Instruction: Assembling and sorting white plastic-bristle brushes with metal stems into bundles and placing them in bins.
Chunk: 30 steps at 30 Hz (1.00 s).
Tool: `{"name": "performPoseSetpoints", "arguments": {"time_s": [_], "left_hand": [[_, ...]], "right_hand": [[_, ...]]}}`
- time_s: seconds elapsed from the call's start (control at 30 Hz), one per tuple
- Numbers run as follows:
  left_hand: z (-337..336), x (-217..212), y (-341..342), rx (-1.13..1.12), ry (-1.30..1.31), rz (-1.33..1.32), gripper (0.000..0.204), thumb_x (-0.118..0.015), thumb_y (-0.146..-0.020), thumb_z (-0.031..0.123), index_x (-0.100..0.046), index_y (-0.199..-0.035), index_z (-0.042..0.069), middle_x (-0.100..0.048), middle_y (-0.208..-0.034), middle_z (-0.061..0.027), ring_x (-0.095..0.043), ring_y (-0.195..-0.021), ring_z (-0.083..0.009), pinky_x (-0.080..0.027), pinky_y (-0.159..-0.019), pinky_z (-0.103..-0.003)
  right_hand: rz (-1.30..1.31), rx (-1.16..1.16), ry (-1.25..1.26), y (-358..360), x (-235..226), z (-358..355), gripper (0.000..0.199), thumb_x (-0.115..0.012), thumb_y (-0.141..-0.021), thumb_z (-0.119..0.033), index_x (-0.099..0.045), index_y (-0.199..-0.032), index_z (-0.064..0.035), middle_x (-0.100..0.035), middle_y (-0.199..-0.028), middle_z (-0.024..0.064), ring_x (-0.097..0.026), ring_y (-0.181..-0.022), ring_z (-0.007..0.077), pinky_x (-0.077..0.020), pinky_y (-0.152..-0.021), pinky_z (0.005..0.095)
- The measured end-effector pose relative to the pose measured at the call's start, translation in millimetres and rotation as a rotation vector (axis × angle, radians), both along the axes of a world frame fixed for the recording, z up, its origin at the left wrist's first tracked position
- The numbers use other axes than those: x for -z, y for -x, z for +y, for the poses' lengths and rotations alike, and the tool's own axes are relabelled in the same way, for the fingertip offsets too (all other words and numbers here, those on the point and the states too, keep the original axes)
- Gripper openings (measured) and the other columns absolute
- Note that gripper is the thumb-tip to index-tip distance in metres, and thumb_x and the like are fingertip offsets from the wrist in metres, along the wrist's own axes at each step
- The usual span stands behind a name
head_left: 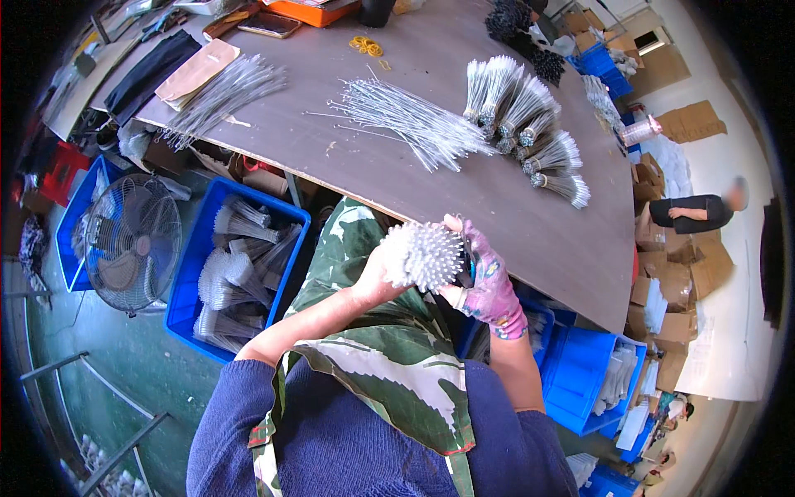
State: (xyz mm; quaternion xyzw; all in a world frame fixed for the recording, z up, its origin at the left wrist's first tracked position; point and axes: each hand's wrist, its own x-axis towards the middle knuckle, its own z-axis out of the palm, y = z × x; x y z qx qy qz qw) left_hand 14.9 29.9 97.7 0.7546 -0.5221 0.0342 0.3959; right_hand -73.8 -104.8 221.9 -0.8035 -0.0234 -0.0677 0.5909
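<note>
Both my hands hold one bundle of thin white-tipped wire brushes (422, 253) just in front of the table edge, its bristle ends facing up toward me. My left hand (374, 277), bare, wraps the bundle from the left. My right hand (487, 280), in a pink patterned glove, grips it from the right. Loose wire brushes (414, 124) lie spread on the brown table (348, 178) beyond my hands. Tied bundles of brushes (530, 124) lie fanned out further right on the table.
A blue crate (192, 273) of brush bundles stands left of my lap, beside a floor fan (132, 242). More blue crates (584, 373) sit at my right. Another loose brush pile (224, 95) and yellow rubber bands (367, 45) lie on the table. A person (696, 211) sits among cardboard boxes at right.
</note>
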Motion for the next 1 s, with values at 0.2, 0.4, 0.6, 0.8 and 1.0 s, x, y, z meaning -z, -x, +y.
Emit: {"name": "performPoseSetpoints", "arguments": {"time_s": [0.2, 0.4, 0.6, 0.8, 1.0], "left_hand": [[-5, -20, -6, 0.067, 0.148, 0.131, 0.048, -0.067, -0.076, 0.021, -0.052, -0.120, 0.007, -0.056, -0.117, -0.0072, -0.050, -0.112, -0.0213, -0.036, -0.098, -0.034], [4, -80, -23, 0.414, 0.134, 1.586, 0.038, -0.070, -0.072, 0.000, -0.058, -0.108, 0.001, -0.061, -0.096, -0.0022, -0.055, -0.089, -0.0101, -0.044, -0.081, -0.026], [-27, -77, -22, 0.411, 0.198, 1.758, 0.035, -0.074, -0.069, 0.001, -0.061, -0.101, 0.004, -0.062, -0.088, -0.0013, -0.058, -0.082, -0.0114, -0.046, -0.077, -0.027], [-47, -70, -8, 0.492, 0.129, 2.014, 0.045, -0.072, -0.072, 0.010, -0.054, -0.113, 0.002, -0.062, -0.097, -0.0085, -0.060, -0.089, -0.0197, -0.049, -0.081, -0.034], [-57, -48, 4, 0.524, 0.092, 2.058, 0.048, -0.072, -0.073, 0.013, -0.052, -0.115, 0.000, -0.061, -0.098, -0.0090, -0.060, -0.090, -0.0197, -0.048, -0.083, -0.033]], "right_hand": [[-0.037, 0.091, 0.000, -6, -11, -7, 0.079, -0.072, -0.064, -0.004, -0.033, -0.134, 0.0003, -0.046, -0.127, 0.0116, -0.043, -0.120, 0.0212, -0.0307, -0.102, 0.0352], [-0.099, 0.382, -0.253, -12, 4, -33, 0.046, -0.068, -0.071, 0.000, -0.050, -0.112, -0.0031, -0.052, -0.109, 0.0043, -0.052, -0.102, 0.0147, -0.0430, -0.087, 0.0289], [-0.236, 0.482, -0.092, -10, -8, -56, 0.031, -0.070, -0.072, 0.000, -0.054, -0.098, -0.0055, -0.054, -0.096, 0.0001, -0.053, -0.084, 0.0091, -0.0435, -0.075, 0.0237], [-0.015, 0.518, -0.287, 5, -15, -72, 0.025, -0.071, -0.073, 0.000, -0.056, -0.091, -0.0059, -0.055, -0.086, -0.0018, -0.051, -0.080, 0.0066, -0.0417, -0.072, 0.0210], [0.074, 0.543, -0.441, 31, 6, -89, 0.027, -0.066, -0.075, 0.001, -0.059, -0.100, -0.0052, -0.057, -0.085, -0.0011, -0.054, -0.075, 0.0068, -0.0442, -0.066, 0.0204]]}}
